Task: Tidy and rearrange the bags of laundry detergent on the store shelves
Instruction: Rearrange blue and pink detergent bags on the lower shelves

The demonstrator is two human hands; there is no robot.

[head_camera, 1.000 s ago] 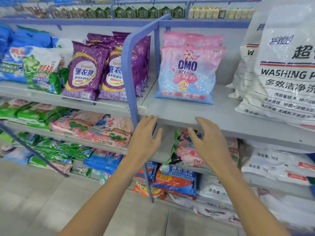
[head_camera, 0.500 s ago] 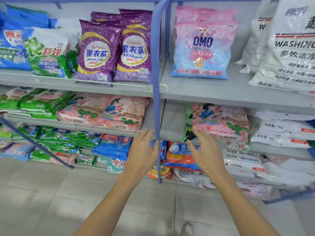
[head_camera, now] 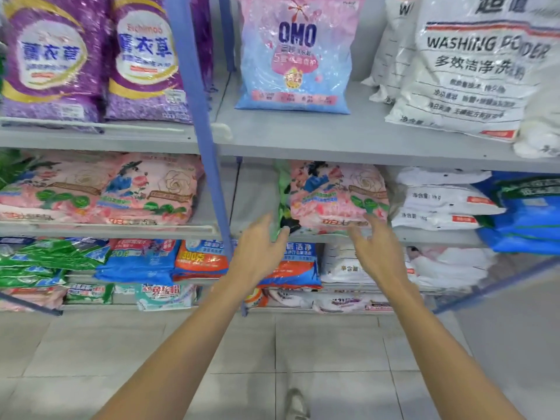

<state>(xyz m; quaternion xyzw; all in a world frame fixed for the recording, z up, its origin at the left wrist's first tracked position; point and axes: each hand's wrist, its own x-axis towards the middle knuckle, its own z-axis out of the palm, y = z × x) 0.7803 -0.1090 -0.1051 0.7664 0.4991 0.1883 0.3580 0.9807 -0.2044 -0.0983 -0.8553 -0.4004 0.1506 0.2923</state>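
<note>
Left grip (head_camera: 257, 253) and right grip (head_camera: 378, 256) are both released, fingers straight and spread, holding nothing. They are held out in front of the pink rose-printed bag (head_camera: 333, 195), one at each lower corner. My left fingertips sit at the green and black strip along its left edge, and my right fingertips overlap its bottom edge. Whether either grip is actually touching the plastic I cannot tell.

That bag lies on the middle shelf (head_camera: 430, 235), in the bay just right of the blue upright post (head_camera: 209, 177). Its printed face is turned toward me and reads right way up. Its bottom edge is at the shelf's front lip and its top slopes away toward the back. It shows wider than it is tall, but the slope foreshortens it, so I cannot tell its long axis.

Stacked white bags (head_camera: 439, 201) lie just beside it on the right. Matching pink bags (head_camera: 145, 189) lie in the bay left of the post. On the shelf above stand an OMO bag (head_camera: 294, 56) and a white washing powder bag (head_camera: 469, 71).
</note>
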